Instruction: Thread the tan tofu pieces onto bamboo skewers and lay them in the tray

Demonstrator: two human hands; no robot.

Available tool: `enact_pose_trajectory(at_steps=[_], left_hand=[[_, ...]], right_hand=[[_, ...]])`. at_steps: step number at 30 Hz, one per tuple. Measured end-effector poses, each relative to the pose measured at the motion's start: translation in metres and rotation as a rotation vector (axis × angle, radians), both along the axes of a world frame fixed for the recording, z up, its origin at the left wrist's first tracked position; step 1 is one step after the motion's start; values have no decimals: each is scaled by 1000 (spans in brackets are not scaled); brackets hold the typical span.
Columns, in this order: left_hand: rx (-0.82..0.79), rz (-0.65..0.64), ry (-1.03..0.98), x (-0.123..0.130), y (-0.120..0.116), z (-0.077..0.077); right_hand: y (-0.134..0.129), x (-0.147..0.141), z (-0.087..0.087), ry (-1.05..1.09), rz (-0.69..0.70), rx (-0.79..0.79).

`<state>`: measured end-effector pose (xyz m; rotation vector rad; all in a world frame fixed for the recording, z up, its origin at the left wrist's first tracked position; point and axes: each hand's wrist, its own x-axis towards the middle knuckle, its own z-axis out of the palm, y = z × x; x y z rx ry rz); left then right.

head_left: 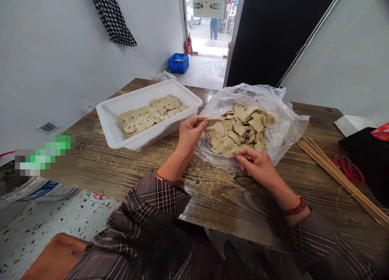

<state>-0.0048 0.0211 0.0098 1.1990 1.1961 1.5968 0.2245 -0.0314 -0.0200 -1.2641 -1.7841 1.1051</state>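
Note:
Flat, beige round slices (240, 114) lie heaped on a clear plastic bag (282, 130) spread over the wooden table. At the left edge of the heap, my left hand (191, 134) pinches one beige slice (214, 121) between thumb and fingers. By the front of the heap, my right hand (255, 162) is closed in a pinch on what looks like the end of a thin wooden skewer. Slices (226, 144) lie right at its tip; whether they are threaded on it I cannot tell. A white plastic tub (146, 141) to the left holds rows of skewered slices (152, 114).
A bundle of bamboo skewers (337, 174) lies at the right, beside red-handled scissors (349, 169) and a black bag (364, 158). A bucket (45, 189) stands left of the wooden table (121, 170). A blue crate (178, 63) sits near the doorway.

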Motion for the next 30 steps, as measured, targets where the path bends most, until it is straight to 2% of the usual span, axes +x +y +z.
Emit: enact_pose_trajectory(at_steps=[4, 8, 18, 25, 30], left_hand=[[-13, -32, -123, -1, 1, 0], [-42, -57, -151, -2, 1, 0], [55, -2, 114, 0, 1, -2], [-40, -98, -223, -1, 0, 1], [-46, -101, -243, 0, -1, 3]], right_hand=[[-2, 0, 2, 11, -31, 12], [-6, -2, 5, 59, -43, 11], [-3, -1, 2, 103, -72, -22], [-3, -1, 0, 65, -48, -20], [-4, -1, 0, 64, -48, -31]])
